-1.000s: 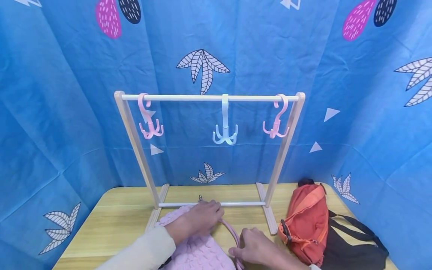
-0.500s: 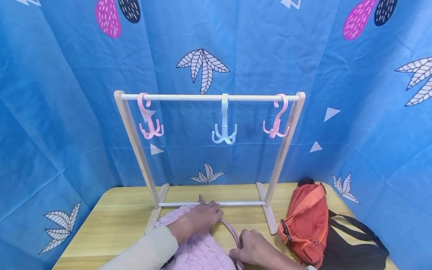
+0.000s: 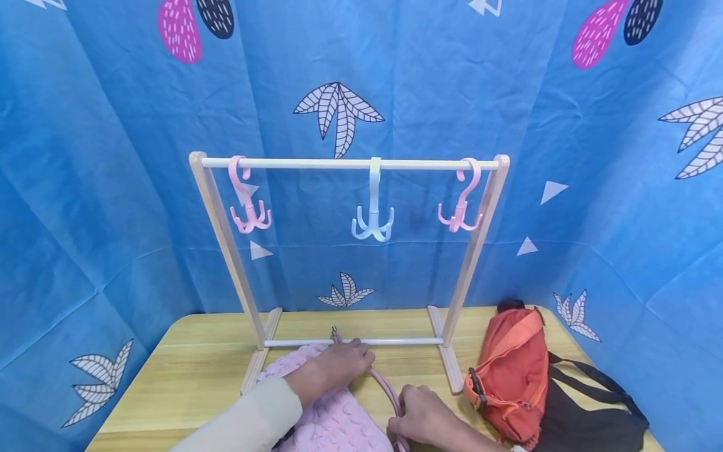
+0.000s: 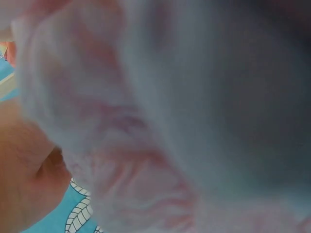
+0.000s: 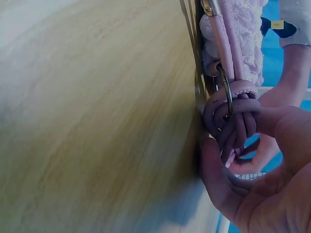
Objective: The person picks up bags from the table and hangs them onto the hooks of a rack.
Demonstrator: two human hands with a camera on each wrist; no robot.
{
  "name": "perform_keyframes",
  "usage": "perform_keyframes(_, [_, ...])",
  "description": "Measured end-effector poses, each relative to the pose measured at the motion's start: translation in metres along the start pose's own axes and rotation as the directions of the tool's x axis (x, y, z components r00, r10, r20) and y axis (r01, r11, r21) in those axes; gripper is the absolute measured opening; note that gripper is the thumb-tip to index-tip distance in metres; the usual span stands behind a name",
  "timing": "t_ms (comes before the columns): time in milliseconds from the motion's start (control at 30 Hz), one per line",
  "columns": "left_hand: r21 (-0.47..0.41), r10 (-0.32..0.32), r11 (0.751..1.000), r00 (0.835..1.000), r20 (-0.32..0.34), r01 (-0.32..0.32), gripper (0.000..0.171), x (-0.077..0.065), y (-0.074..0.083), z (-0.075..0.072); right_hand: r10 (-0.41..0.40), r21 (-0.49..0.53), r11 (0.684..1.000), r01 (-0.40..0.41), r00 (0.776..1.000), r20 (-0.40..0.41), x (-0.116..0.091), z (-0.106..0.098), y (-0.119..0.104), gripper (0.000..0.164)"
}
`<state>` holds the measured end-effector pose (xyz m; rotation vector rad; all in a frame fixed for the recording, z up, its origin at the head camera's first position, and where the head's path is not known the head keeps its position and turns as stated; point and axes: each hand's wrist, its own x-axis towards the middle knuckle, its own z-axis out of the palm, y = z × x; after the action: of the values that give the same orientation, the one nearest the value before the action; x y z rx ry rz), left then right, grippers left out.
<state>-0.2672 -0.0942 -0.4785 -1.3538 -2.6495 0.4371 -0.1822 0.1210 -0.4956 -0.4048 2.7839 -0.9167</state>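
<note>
A pink, bumpy-textured bag lies on the table at the bottom centre of the head view. My left hand reaches across it and holds its pink strap, whose metal-tipped end sticks out past the fingers. To the right, my right hand pinches the same strap lower down. Close up in the right wrist view, the thumb and fingers grip a looped knot of strap beside a metal ring. Blurred pink fabric fills much of the left wrist view.
A wooden rack stands behind the bag. From its white top bar hang a pink hook, a light blue hook and another pink hook. A red-orange bag and a black bag lie at right.
Both hands keep their hold on the strap and have shifted only a little to the right. The light blue hook has moved very slightly left.
</note>
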Motion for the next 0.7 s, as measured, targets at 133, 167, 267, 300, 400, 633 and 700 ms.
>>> perform_keyframes(133, [0.001,-0.002,1.000,1.000,0.010,0.002,0.026,0.0008,-0.0004,-0.0003,0.002,0.024,1.000,-0.002,1.000,0.002,0.0004,0.0005,-0.0004,0.019])
perform_keyframes(167, [0.003,-0.001,1.000,1.000,0.010,0.001,0.027,0.0009,-0.0004,-0.0002,0.001,0.029,1.000,-0.001,1.000,0.003,0.0005,0.0005,-0.0001,0.019])
perform_keyframes(267, [0.013,0.009,1.000,1.000,-0.001,-0.009,0.026,0.0015,-0.0006,0.0001,0.001,0.052,0.999,-0.001,1.000,0.008,0.0007,0.0009,0.0003,0.019])
perform_keyframes(300, [0.018,0.013,1.000,1.000,-0.007,-0.012,0.025,0.0018,-0.0008,0.0004,0.001,0.062,0.998,-0.002,1.000,0.011,0.0007,0.0011,0.0003,0.019])
perform_keyframes(400, [0.030,0.021,0.999,1.000,-0.021,-0.020,0.023,0.0021,-0.0016,0.0005,0.003,0.092,0.996,-0.005,1.000,0.021,0.0007,0.0026,0.0006,0.018])
perform_keyframes(633, [0.032,0.036,0.999,0.998,-0.048,-0.035,0.020,0.0014,-0.0028,0.0010,-0.005,0.129,0.992,0.001,1.000,0.030,0.0002,0.0032,0.0014,0.014])
perform_keyframes(700, [0.030,0.039,0.999,0.998,-0.049,-0.038,0.020,0.0007,-0.0030,-0.0001,-0.010,0.128,0.992,0.006,0.999,0.031,0.0004,0.0025,0.0020,0.012])
